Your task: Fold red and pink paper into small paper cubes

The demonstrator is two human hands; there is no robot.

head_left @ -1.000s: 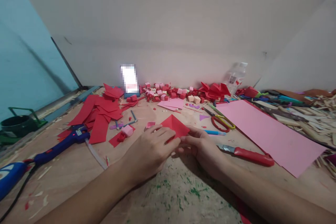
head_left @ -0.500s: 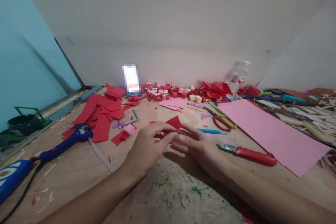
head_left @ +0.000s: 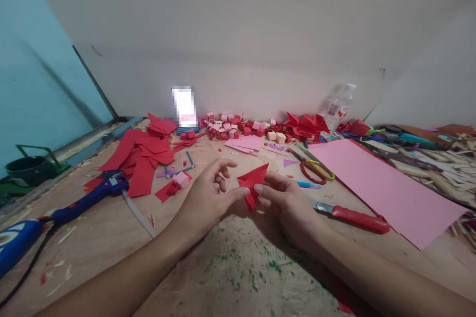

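A small piece of folded red paper (head_left: 254, 178), with pointed corners and creases, is held above the table in front of me. My right hand (head_left: 288, 200) pinches it from the right, thumb on the near face and fingers behind. From the left, the thumb of my left hand (head_left: 210, 190) touches the paper's lower left part. The other fingers of that hand are lifted off, apart and slightly curled. Behind the right fingers lies a blue pen (head_left: 308, 184), partly covered.
To the left lie a blue glue gun (head_left: 107, 185) and red paper strips (head_left: 143, 173). Small paper cubes (head_left: 230, 126) and a lit phone (head_left: 185, 106) line the back. Scissors (head_left: 314, 172), a red-handled utility knife (head_left: 359, 219) and pink sheets (head_left: 383, 188) are on the right.
The red paper has turned and now shows a spread, pointed face. My left fingers have come away from it, leaving the thumb touching; my right hand keeps its pinch.
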